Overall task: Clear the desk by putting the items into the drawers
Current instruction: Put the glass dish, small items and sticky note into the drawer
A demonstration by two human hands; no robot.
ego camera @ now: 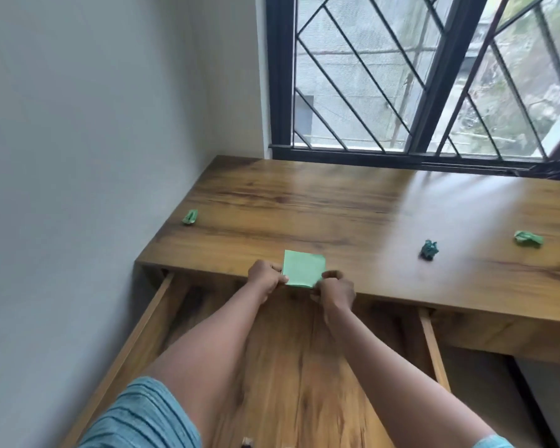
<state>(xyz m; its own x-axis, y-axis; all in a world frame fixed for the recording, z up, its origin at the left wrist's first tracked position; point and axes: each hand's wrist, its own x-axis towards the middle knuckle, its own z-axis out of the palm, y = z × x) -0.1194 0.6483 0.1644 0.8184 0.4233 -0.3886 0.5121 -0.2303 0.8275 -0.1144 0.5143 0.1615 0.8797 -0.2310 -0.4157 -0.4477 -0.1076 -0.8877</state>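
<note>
Pinching green paper square, slightly skewed to desk edge: left hand, right hand gripping opposite sides.

Soft, even daylight from the black-framed window with diagonal metal grille ahead. Broad pale glare on the right half of the brown wood-grain bench washes out the grain. Shadows faint: a small dark patch under the crumpled dark green paper ball. Whole frame slightly soft, possibly motion blur. The light green square paper, pinched by left hand and right hand, is soft-edged. Forearms are smeared most. Wide-angle bowing at the edges; window frame leans.
</note>
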